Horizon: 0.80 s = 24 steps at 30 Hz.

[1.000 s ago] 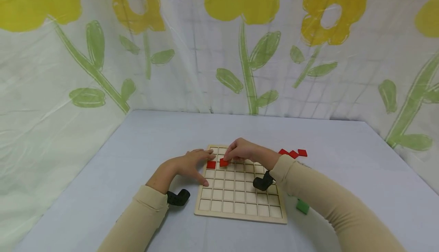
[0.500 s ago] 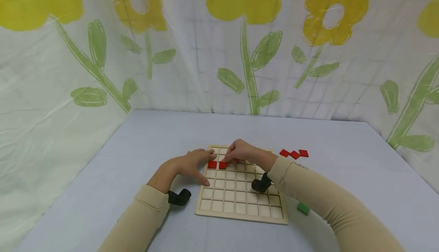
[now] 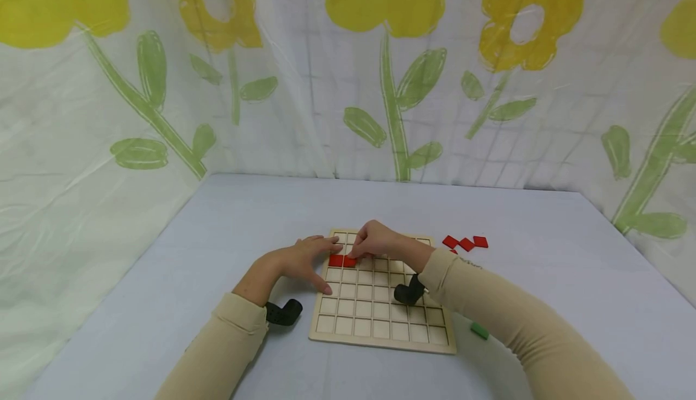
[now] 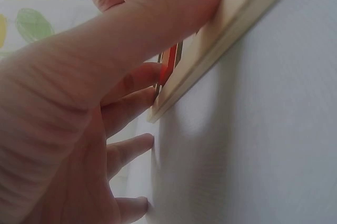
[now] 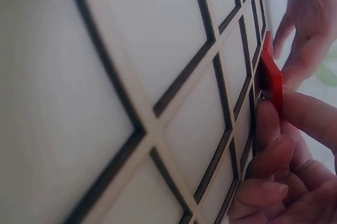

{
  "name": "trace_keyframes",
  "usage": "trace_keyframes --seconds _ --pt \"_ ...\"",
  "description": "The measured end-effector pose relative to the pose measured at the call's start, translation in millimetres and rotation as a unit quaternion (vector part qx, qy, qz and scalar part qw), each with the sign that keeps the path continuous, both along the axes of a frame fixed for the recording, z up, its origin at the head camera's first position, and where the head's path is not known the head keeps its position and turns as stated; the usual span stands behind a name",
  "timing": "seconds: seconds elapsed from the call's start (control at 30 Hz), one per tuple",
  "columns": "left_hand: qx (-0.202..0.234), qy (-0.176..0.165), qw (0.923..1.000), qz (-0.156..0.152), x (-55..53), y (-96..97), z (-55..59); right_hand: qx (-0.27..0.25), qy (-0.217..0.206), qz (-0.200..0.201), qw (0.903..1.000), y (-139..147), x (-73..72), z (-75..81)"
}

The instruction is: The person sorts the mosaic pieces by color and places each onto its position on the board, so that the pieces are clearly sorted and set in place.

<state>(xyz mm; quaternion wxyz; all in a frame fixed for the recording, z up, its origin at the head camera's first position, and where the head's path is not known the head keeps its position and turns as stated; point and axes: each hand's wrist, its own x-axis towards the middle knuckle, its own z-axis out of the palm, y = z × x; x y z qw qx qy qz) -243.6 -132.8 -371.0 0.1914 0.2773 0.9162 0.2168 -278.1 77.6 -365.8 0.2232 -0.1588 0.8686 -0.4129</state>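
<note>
A wooden grid board (image 3: 380, 347) lies on the table, its square cells bordered by thin raised strips. My right hand (image 3: 376, 239) pinches a red square tile (image 3: 350, 262) over the board's left part. In the right wrist view that red tile (image 5: 274, 81) is tilted, one edge lifted off the grid. Beside it in the head view, another red tile (image 3: 336, 260) sits in the leftmost column. My left hand (image 3: 301, 262) has its fingers spread at the board's left edge, thumb and fingertips touching the frame. In the left wrist view the left thumb (image 4: 152, 21) reaches onto the frame.
Several loose red tiles (image 3: 466, 244) lie on the table beyond the right forearm. A green tile (image 3: 480, 330) lies right of the board, partly near the sleeve. Black wrist devices (image 3: 284, 313) hang below both wrists. A flower-printed curtain (image 3: 304, 86) stands behind the table.
My right hand has moved slightly left, bringing its red tile up against the tile in the leftmost column. The left hand has stayed in place at the board's edge.
</note>
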Motion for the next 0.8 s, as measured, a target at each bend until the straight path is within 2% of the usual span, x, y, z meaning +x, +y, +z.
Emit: trace_keyframes --seconds 0.6,0.8 --pt "0.006 0.002 1.0 0.003 0.4 -0.1 -0.7 0.064 0.049 0.081 0.9934 -9 -0.5 12.9" --pt "0.011 0.003 0.9999 -0.003 0.2 -0.1 -0.1 0.099 0.102 0.108 0.9841 -11 -2.7 11.9"
